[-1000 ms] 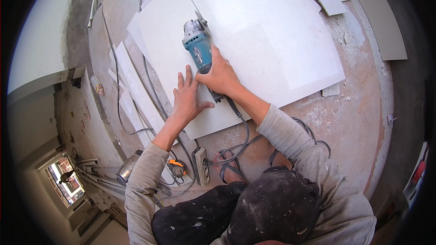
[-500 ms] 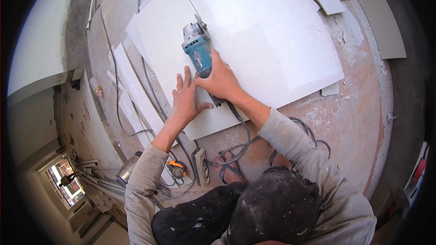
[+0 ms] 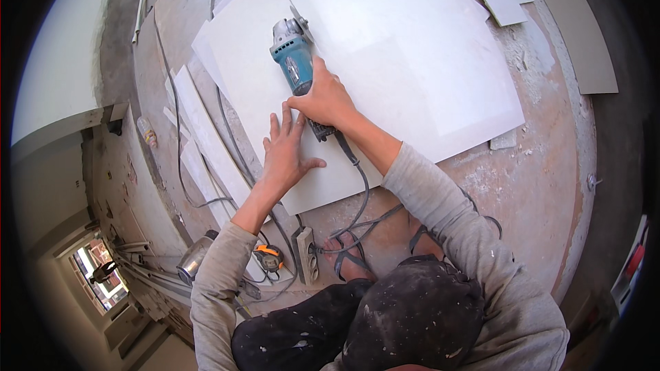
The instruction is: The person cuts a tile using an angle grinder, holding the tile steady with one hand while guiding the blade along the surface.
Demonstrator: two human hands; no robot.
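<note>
Two bare hands work on a large white tile lying flat on the dusty floor. The right hand is wrapped tight around the body of a teal angle grinder, whose disc meets the tile's surface. Just beside it, the left hand presses flat, fingers spread, holding nothing. Near the knees lie a power strip and a tape measure.
</note>
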